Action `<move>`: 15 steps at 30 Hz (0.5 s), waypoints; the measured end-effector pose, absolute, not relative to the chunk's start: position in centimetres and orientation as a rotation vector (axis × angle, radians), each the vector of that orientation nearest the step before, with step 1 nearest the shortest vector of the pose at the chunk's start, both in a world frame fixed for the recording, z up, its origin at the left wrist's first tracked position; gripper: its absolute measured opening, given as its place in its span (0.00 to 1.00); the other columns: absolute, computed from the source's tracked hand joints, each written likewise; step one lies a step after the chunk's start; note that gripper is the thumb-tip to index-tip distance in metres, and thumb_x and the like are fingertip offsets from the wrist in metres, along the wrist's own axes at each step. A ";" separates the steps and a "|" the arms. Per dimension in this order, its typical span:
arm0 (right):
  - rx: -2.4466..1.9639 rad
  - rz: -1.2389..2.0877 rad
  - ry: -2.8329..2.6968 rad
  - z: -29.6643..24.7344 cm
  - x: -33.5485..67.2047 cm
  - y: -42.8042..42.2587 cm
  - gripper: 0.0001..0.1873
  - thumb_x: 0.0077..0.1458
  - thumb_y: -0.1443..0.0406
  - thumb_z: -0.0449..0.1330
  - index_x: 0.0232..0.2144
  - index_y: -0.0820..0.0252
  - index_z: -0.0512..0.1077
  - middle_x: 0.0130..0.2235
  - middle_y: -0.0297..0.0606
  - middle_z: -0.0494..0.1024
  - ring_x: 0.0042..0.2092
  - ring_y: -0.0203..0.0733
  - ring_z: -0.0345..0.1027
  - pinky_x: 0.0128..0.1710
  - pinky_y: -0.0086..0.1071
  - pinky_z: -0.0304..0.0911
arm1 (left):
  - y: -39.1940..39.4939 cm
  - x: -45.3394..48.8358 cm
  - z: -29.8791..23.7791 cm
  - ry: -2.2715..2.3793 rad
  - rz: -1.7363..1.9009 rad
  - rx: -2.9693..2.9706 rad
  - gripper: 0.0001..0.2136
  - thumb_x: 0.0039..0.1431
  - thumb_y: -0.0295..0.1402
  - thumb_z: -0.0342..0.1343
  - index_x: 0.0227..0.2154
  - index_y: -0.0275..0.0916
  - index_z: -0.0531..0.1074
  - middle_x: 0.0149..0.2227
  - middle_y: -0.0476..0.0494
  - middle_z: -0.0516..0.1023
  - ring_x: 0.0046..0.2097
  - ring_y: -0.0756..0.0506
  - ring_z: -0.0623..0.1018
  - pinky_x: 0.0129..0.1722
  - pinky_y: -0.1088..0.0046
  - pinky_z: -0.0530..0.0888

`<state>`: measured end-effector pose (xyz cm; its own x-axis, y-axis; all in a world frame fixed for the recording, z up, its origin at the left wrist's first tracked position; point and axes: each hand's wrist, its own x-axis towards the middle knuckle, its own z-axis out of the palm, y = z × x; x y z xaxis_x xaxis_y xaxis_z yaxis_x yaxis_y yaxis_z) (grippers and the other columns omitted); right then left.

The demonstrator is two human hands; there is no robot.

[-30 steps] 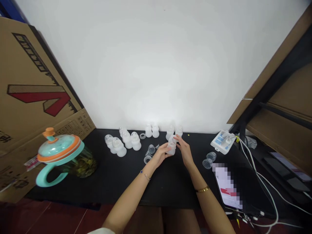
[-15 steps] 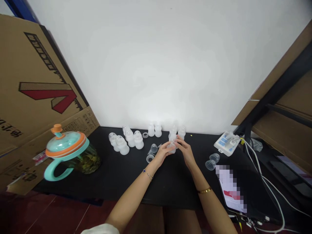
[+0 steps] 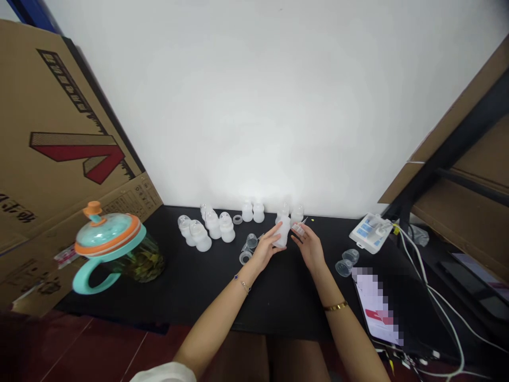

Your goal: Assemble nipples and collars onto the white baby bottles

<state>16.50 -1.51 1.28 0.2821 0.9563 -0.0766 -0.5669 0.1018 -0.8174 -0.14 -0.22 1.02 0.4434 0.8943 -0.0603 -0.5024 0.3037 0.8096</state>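
L hand (image 3: pixel 264 251) curled rnd btl (image 3: pixel 283 231), R hand (image 3: pixel 313 248) prob. pinching clear pc (image 3: pixel 298 228)

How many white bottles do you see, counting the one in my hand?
10: five bottles clustered at left, two at middle back, two farther right at back, one held bottle in your left hand. Others may be hidden.

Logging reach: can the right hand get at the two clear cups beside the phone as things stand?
Likely yes: nothing stands between the right hand and the clear cups, though the small clear part it holds could get in the way.
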 end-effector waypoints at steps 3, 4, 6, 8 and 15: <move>-0.881 1.227 -0.514 0.8 16.7 -1.2 0.10 0.46 0.58 0.69 0.33 0.53 0.78 0.42 0.38 0.83 0.46 0.49 0.77 0.42 0.39 0.73 | -0.2 -0.1 0.9 0.539 0.993 0.769 0.31 0.56 0.34 0.62 0.63 0.49 0.64 0.60 0.40 0.71 0.52 0.39 0.76 0.46 0.62 0.75; -0.889 1.228 -0.511 0.7 16.7 -1.1 0.11 0.46 0.58 0.69 0.33 0.53 0.77 0.41 0.38 0.83 0.45 0.49 0.77 0.42 0.40 0.73 | -0.2 -0.1 0.9 0.530 0.991 0.756 0.32 0.56 0.34 0.61 0.64 0.50 0.62 0.60 0.40 0.71 0.52 0.39 0.77 0.46 0.62 0.75; -0.904 1.228 -0.514 0.5 16.7 -1.0 0.11 0.46 0.58 0.68 0.33 0.53 0.76 0.40 0.38 0.83 0.44 0.50 0.78 0.42 0.41 0.73 | -0.2 -0.1 0.9 0.517 0.985 0.730 0.34 0.55 0.33 0.60 0.65 0.50 0.59 0.59 0.40 0.72 0.51 0.39 0.78 0.45 0.63 0.76; -0.912 1.235 -0.517 0.4 16.8 -0.9 0.11 0.46 0.57 0.68 0.33 0.53 0.76 0.39 0.39 0.83 0.42 0.50 0.79 0.42 0.42 0.73 | -0.1 -0.2 0.9 0.504 0.983 0.701 0.34 0.55 0.32 0.59 0.65 0.49 0.59 0.57 0.38 0.73 0.50 0.38 0.78 0.45 0.63 0.76; -0.927 1.241 -0.552 0.5 16.6 -1.0 0.11 0.46 0.57 0.69 0.32 0.54 0.75 0.38 0.38 0.83 0.43 0.49 0.78 0.41 0.40 0.73 | -0.1 -0.4 1.1 0.513 0.980 0.675 0.29 0.53 0.32 0.62 0.60 0.45 0.66 0.56 0.38 0.74 0.50 0.39 0.78 0.45 0.63 0.75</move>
